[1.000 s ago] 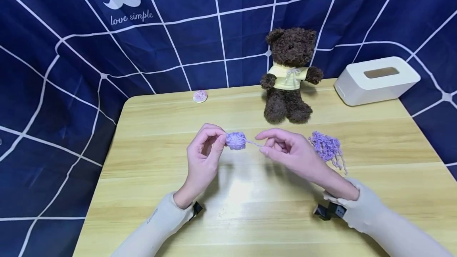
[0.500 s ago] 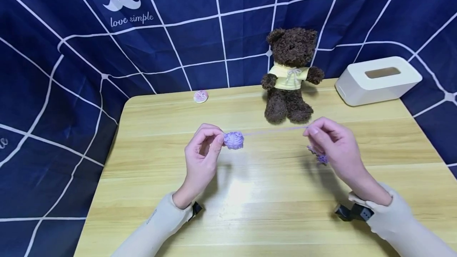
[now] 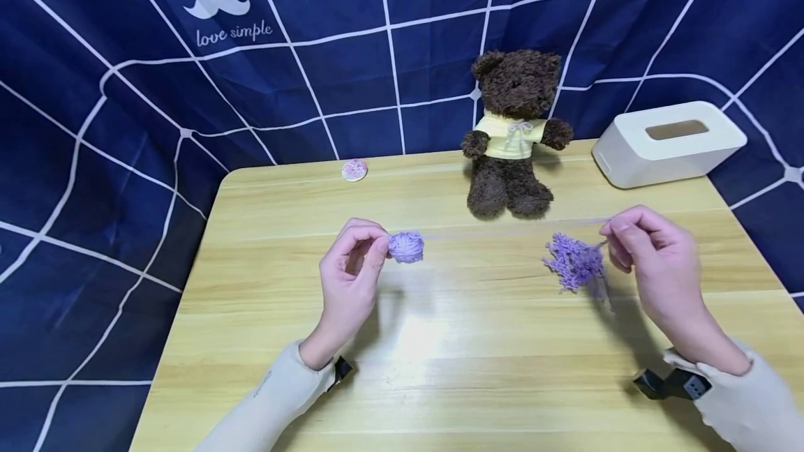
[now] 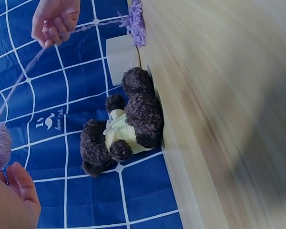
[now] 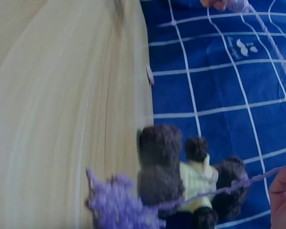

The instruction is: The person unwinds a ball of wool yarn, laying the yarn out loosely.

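Observation:
My left hand (image 3: 352,267) pinches a small ball of purple yarn (image 3: 406,247) between thumb and fingers, above the table. From the ball a strand (image 4: 20,78) runs taut across to my right hand (image 3: 659,257), whose thumb and fingertips pinch it. Beyond that pinch the yarn hangs on to a crinkled purple yarn piece (image 3: 574,261), left of my right hand. In the left wrist view the ball (image 4: 0,145) shows at the left edge by my fingers. The right wrist view shows the crinkled piece (image 5: 121,205) joined to the strand.
A brown teddy bear (image 3: 514,134) in a yellow top stands at the back of the wooden table (image 3: 283,368). Right of it is a white tissue box (image 3: 668,145); a small pink disc (image 3: 354,170) lies near the back edge. Blue gridded cloth (image 3: 326,5) hangs behind.
My right hand has moved far to the right, drawing a long strand away from the ball. My left hand and the ball have shifted slightly left.

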Action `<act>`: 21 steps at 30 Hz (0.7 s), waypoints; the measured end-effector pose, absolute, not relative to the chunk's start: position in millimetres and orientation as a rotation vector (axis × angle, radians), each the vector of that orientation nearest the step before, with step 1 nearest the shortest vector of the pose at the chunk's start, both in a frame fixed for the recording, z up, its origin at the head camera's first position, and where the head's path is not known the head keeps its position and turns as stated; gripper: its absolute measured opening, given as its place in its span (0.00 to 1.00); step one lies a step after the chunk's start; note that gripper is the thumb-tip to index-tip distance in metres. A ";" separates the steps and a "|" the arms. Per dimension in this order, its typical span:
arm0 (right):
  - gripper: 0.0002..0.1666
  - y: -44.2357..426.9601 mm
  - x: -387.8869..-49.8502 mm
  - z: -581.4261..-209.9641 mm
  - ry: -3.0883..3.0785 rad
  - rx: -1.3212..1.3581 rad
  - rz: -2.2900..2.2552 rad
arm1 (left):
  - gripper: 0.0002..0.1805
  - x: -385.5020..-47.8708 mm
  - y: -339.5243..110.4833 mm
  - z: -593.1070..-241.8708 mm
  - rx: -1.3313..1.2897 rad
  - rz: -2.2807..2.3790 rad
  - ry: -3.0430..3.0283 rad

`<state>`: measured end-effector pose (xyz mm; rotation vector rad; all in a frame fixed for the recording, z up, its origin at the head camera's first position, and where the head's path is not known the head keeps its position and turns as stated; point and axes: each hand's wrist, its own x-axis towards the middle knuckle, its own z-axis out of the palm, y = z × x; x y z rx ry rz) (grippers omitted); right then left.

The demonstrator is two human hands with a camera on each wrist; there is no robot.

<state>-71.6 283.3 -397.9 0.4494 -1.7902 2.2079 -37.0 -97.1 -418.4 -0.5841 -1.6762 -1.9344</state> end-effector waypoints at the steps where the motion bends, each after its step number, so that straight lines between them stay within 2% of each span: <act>1: 0.12 286.6 -72.0 -398.1 -1.756 0.425 2.216 | 0.12 -37.0 -97.6 -418.6 -0.584 -1.934 -1.675; 13: 0.12 319.7 -80.2 -392.5 -1.575 -0.036 2.145 | 0.14 -37.2 -100.5 -420.8 -0.575 -1.932 -1.656; 21: 0.10 347.3 -83.4 -396.7 -1.530 -0.233 2.128 | 0.15 -36.5 -101.3 -422.0 -0.564 -1.934 -1.647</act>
